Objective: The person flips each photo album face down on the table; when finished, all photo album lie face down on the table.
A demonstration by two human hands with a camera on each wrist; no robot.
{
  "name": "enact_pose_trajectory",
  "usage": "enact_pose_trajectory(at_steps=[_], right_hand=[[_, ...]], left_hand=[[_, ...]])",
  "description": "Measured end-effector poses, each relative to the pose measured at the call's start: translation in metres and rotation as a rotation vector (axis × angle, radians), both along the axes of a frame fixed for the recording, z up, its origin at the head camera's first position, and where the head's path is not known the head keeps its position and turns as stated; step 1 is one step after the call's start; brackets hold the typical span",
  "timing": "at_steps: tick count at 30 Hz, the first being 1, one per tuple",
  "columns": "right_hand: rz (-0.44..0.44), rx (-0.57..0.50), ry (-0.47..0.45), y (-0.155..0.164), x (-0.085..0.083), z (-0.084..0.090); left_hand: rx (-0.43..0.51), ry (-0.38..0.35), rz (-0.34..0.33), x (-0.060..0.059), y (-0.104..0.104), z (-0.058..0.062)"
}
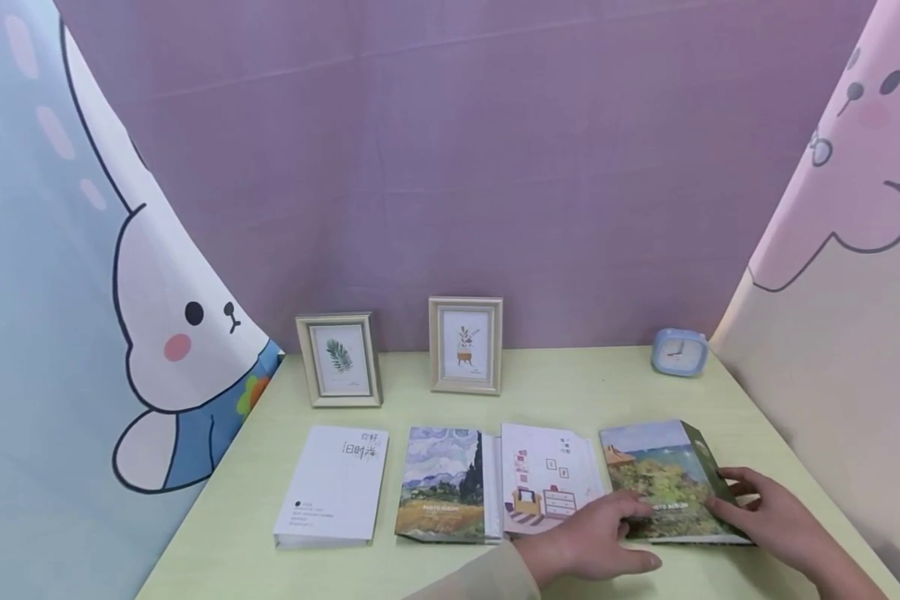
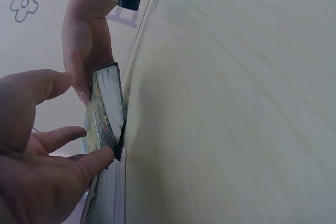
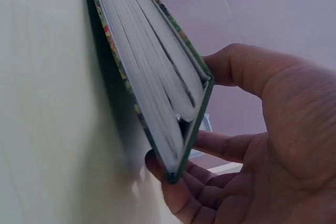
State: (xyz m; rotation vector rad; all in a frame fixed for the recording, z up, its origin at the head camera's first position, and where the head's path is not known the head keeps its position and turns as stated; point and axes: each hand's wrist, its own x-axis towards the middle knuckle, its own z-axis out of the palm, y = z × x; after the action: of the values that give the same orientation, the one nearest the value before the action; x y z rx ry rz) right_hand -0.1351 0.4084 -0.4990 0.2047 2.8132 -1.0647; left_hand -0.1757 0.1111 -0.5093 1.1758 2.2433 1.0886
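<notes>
We hold the landscape photo album [image 1: 663, 479] at the right end of the row on the green table [image 1: 570, 383]: left hand [image 1: 596, 542] fingers flat against its near-left corner, right hand [image 1: 765, 517] curled under its right edge. We should lift evenly, sparing the neighbouring illustrated album [image 1: 543, 475].

Clock [image 1: 678, 351] face too small to read. Right hand [image 1: 768, 518] covers the green album [image 1: 663, 479] corner; forearm cut off.
</notes>
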Motion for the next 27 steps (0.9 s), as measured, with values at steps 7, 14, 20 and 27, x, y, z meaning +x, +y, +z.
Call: enact_pose_trajectory(at_steps=[7, 14, 20, 27], right_hand=[[0.007, -0.010, -0.016, 0.004, -0.001, -0.007], [0.038, 0.010, -0.006, 0.004, -0.003, -0.009], [0.035, 0.008, -0.007, 0.005, -0.005, -0.011], [0.039, 0.010, -0.008, 0.006, -0.005, -0.013]], left_hand=[[-0.111, 0.148, -0.028, -0.001, 0.003, 0.002], [-0.120, 0.064, -0.033, -0.003, 0.004, 0.001], [-0.120, 0.051, -0.023, -0.002, 0.004, 0.000], [-0.101, 0.020, -0.024, -0.001, 0.003, 0.000]])
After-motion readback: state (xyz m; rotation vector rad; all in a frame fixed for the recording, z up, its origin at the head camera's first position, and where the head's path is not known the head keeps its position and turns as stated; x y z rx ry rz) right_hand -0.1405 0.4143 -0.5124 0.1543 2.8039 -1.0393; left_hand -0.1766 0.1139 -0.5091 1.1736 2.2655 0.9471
